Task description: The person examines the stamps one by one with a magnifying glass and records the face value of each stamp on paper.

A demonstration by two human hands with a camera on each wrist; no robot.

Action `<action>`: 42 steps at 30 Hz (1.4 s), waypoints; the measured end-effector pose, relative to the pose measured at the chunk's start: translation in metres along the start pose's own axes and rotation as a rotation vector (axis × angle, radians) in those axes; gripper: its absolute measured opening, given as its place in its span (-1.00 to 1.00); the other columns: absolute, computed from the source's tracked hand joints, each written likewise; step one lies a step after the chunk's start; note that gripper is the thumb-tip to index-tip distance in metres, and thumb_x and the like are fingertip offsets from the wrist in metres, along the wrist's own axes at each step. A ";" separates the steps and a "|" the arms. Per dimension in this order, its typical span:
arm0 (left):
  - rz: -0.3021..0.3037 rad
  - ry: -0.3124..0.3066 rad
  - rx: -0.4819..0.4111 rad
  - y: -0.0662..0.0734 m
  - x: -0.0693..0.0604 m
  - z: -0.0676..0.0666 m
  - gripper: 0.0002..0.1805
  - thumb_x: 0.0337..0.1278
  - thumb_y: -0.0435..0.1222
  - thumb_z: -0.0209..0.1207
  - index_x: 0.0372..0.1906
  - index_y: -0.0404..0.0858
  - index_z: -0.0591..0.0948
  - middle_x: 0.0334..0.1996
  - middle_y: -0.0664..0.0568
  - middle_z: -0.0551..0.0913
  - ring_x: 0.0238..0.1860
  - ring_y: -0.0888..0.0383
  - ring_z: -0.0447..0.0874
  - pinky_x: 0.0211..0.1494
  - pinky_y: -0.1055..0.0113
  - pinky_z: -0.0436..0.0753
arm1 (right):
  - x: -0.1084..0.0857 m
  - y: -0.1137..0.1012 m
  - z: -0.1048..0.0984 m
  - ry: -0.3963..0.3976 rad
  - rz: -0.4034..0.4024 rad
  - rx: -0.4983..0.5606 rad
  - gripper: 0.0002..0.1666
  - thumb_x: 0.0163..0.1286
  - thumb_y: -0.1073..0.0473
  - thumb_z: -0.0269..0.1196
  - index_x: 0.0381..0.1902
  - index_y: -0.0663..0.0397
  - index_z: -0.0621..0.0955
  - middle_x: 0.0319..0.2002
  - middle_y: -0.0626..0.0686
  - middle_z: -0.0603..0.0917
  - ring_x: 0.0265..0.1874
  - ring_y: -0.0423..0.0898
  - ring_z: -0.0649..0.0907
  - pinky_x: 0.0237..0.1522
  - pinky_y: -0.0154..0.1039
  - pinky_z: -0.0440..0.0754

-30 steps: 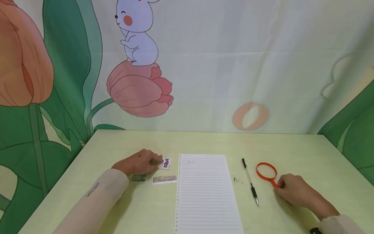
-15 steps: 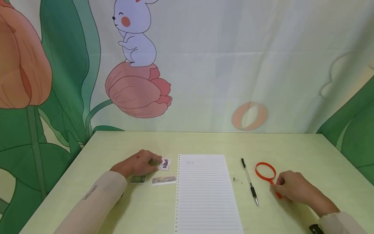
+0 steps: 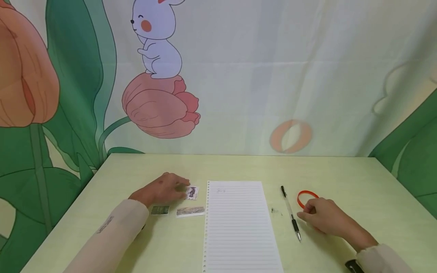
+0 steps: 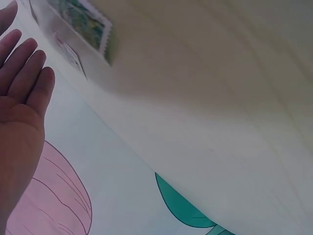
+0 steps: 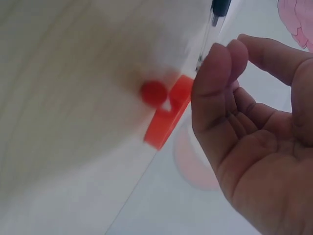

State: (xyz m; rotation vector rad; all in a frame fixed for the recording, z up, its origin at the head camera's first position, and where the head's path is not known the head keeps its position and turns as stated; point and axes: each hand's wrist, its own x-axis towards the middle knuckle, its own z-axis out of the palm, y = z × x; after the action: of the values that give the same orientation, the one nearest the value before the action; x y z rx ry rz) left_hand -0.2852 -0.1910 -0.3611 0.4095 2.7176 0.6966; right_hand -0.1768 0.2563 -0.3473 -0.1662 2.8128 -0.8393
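Observation:
My left hand point(image 3: 163, 189) lies over the left part of the table, fingertips at the edge of a small stamp point(image 3: 192, 193) with a dark figure. The left wrist view shows its fingers fairly straight, near a green stamp point(image 4: 83, 22). My right hand point(image 3: 326, 217) hovers over the handle of a red magnifying glass point(image 3: 301, 199), covering much of it in the head view. In the right wrist view the magnifying glass point(image 5: 166, 117) is apart from the hand, whose loosely bent fingers have nothing between them. A pen point(image 3: 290, 214) with black ends lies just left of that hand.
Lined paper point(image 3: 242, 227) with faint writing at its top occupies the middle of the table. A green stamp point(image 3: 160, 210) and a long landscape stamp point(image 3: 190, 212) lie left of it. Small dark specks point(image 3: 274, 210) show between paper and pen. A printed curtain point(image 3: 232, 76) hangs behind.
My right hand has let go of the magnifying glass handle and moved left, towards the pen. The left hand has stayed by the stamp.

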 end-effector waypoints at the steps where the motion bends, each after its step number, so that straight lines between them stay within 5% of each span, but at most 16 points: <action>1: -0.003 0.001 -0.002 0.001 0.001 0.000 -0.50 0.20 -0.22 0.37 0.26 -0.10 0.63 0.30 -0.02 0.54 0.40 -0.11 0.34 0.40 -0.10 0.34 | 0.001 -0.001 0.002 -0.007 -0.001 0.010 -0.74 0.37 0.07 0.33 -0.44 0.07 0.58 -0.76 -0.09 0.44 -0.76 -0.18 0.43 -0.62 -0.31 0.39; 8: -0.025 0.004 -0.021 0.013 0.004 0.004 -0.41 0.19 -0.15 0.38 0.34 -0.05 0.56 0.34 -0.01 0.50 0.42 -0.12 0.32 0.39 -0.14 0.35 | 0.004 -0.006 0.011 -0.054 -0.001 0.048 -0.71 0.35 0.06 0.35 -0.48 0.07 0.55 -0.77 -0.06 0.47 -0.74 -0.17 0.46 -0.60 -0.29 0.41; 24: 0.145 -0.072 0.018 0.036 0.015 0.011 -0.33 0.11 -0.16 0.44 0.36 -0.15 0.53 0.30 0.03 0.54 0.37 0.01 0.39 0.38 0.06 0.41 | 0.009 -0.015 0.016 -0.106 -0.011 -0.027 -0.69 0.25 0.16 0.38 -0.61 0.08 0.55 -0.78 -0.04 0.53 -0.77 -0.16 0.52 -0.59 -0.25 0.48; 32: 0.114 -0.097 0.050 0.047 0.023 0.018 -0.28 0.06 -0.12 0.47 0.37 -0.10 0.53 0.32 0.02 0.50 0.39 -0.02 0.33 0.43 0.03 0.34 | 0.015 -0.022 0.011 -0.108 -0.070 0.080 -0.73 0.30 0.17 0.36 -0.56 0.12 0.58 -0.74 -0.05 0.58 -0.74 -0.12 0.61 -0.59 -0.22 0.59; 42: 0.128 -0.119 0.087 0.051 0.028 0.019 -0.29 0.05 -0.13 0.48 0.35 -0.15 0.54 0.29 0.00 0.54 0.34 0.01 0.38 0.42 0.07 0.34 | 0.033 -0.041 0.010 -0.098 -0.031 0.262 -0.82 0.35 0.22 0.26 -0.38 0.24 0.56 -0.59 0.02 0.65 -0.60 -0.08 0.69 -0.42 -0.19 0.73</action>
State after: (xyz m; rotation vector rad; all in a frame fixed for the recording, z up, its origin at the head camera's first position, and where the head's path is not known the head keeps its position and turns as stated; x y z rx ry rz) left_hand -0.2944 -0.1305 -0.3578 0.6302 2.6337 0.5685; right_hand -0.2048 0.2121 -0.3381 -0.2041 2.5856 -1.1622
